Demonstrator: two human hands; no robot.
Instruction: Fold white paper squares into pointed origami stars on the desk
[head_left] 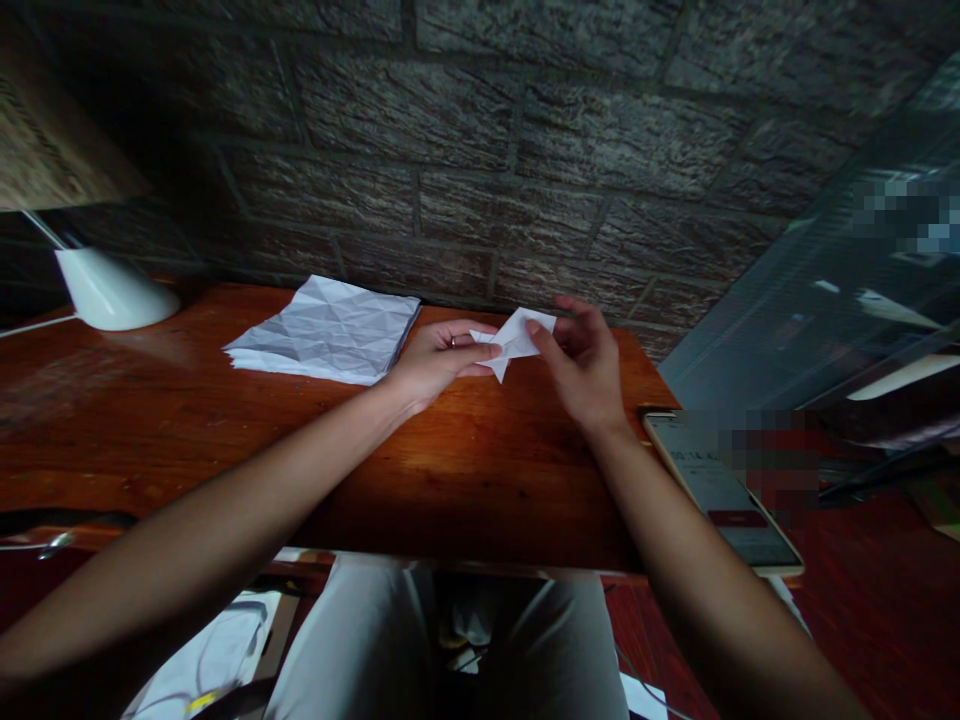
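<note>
White, pointed, folded paper piece (519,336): several folds done, any left unclear; left hand (436,362) and right hand (590,372) pinched it near far edge of brown wooden table (465,480).

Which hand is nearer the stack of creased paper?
Left. The left hand is just right of the stack of creased paper; the right hand is farther right, touching the folded piece.

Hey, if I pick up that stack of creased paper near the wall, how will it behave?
The paper stack would probably flex, being thin, creased sheets. Its layered, uneven lower-left edge suggests sheets could slip apart. Lying flat on the table, it seems unlikely to roll.
</note>
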